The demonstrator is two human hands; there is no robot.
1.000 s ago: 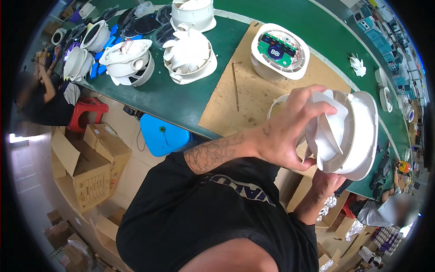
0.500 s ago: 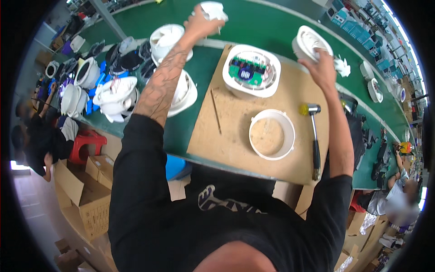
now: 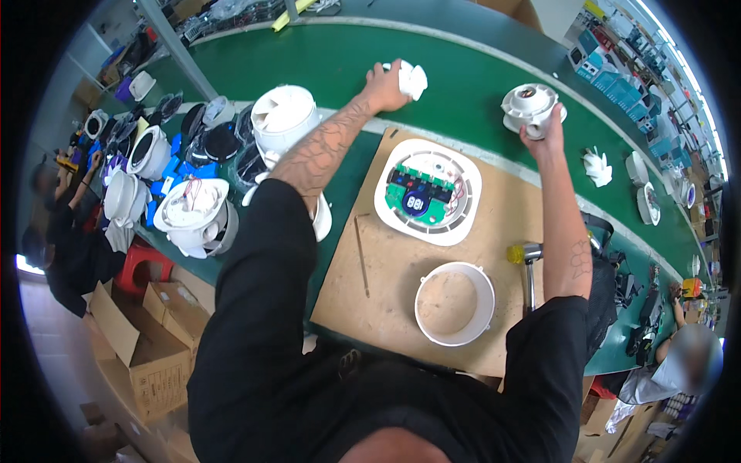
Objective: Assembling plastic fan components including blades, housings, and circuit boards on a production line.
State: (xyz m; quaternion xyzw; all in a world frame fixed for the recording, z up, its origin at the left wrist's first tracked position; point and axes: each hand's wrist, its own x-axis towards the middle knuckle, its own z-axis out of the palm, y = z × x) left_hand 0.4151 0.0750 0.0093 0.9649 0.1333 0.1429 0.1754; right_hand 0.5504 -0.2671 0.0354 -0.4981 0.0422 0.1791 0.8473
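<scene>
Out over the green belt, my left hand [image 3: 386,89] is closed on a white bladed fan impeller [image 3: 414,80]. To the right, my right hand [image 3: 546,136] grips a white rounded motor housing [image 3: 530,105] by its near side; a dark round centre shows on its top. Between my arms lies a white square-cornered housing [image 3: 384,214] on a brown board [image 3: 401,285], with a green circuit board [image 3: 417,193] and wires inside. Closer to me a white plastic ring [image 3: 455,336] rests on the same board. Beside my right forearm is a mallet [image 3: 526,252] with a yellow head, its handle partly hidden.
Another white impeller [image 3: 597,167] lies on the green belt [image 3: 471,85] at right. White housings [image 3: 284,116] and dark round parts crowd the left of the bench. A thin rod [image 3: 362,257] lies on the board. Open cartons [image 3: 158,363] and a red stool [image 3: 143,266] stand lower left. Other people sit at both sides.
My left hand has moved right with the impeller, nearer the middle. My right hand has lifted and turned the motor housing, so another side faces up. The whole view has shifted.
</scene>
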